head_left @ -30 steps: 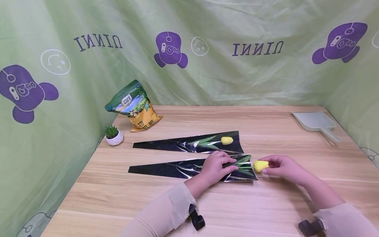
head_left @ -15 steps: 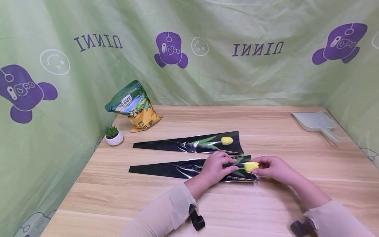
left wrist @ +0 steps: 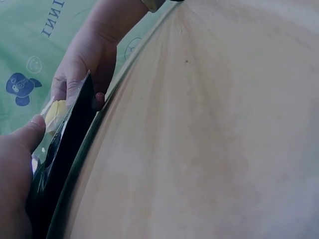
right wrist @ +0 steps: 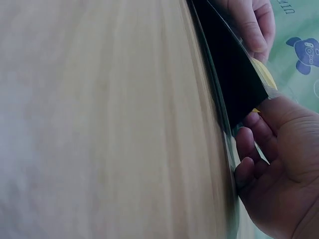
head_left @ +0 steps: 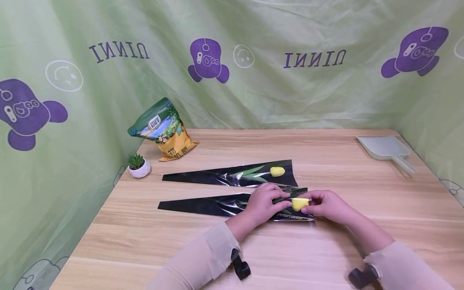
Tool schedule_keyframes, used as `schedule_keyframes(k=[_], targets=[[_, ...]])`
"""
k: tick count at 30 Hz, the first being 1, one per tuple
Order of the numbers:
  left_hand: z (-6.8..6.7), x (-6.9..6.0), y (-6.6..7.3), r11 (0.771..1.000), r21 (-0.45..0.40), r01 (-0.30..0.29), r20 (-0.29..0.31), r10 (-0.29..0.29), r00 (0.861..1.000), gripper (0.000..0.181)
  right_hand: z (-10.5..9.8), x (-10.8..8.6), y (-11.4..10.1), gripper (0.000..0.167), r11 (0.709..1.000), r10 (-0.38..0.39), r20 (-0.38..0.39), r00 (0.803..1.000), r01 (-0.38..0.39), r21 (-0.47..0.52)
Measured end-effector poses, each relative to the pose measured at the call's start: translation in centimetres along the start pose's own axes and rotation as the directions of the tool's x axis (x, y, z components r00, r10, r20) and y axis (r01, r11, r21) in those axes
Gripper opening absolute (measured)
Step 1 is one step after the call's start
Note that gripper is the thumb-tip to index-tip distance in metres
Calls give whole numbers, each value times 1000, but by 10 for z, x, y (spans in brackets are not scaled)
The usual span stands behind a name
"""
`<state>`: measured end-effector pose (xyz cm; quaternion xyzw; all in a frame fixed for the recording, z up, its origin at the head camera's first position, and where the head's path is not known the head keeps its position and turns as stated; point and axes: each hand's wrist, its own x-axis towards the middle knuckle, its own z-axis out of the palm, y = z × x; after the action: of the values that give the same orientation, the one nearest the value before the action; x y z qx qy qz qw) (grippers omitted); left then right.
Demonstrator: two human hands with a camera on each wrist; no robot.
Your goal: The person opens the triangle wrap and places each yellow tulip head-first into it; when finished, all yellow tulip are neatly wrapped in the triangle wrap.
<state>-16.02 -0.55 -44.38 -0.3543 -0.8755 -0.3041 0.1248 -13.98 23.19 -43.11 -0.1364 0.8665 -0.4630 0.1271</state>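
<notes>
A yellow tulip lies with its bloom just inside the wide mouth of the near flower sleeve, which has a black back and a clear front. My right hand pinches the bloom between thumb and fingers at that mouth. Farther down the sleeve, my left hand holds the film with thumb and fingers and covers part of the stem and leaves. In the left wrist view the bloom shows through clear film. The black back hides most of it in the right wrist view.
Behind the near sleeve lies another black sleeve with a second yellow tulip inside. A small potted succulent and a green-and-orange bag stand at the left. At the back right lies a pale dustpan.
My right hand has moved left with the tulip, and the bloom has gone from outside the sleeve's mouth to inside it. The left hand has stayed in place.
</notes>
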Motion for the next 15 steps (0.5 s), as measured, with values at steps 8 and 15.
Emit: schedule_keyframes(k=[8, 15], targets=[[-1, 2, 1, 1000, -9, -11, 1, 11, 1000, 26, 7, 5, 0, 38, 999, -30, -25, 999, 29, -12], [-2, 2, 2, 1000, -20, 2, 22, -2, 1000, 26, 13, 7, -2, 37, 994, -61, -29, 998, 58, -96]])
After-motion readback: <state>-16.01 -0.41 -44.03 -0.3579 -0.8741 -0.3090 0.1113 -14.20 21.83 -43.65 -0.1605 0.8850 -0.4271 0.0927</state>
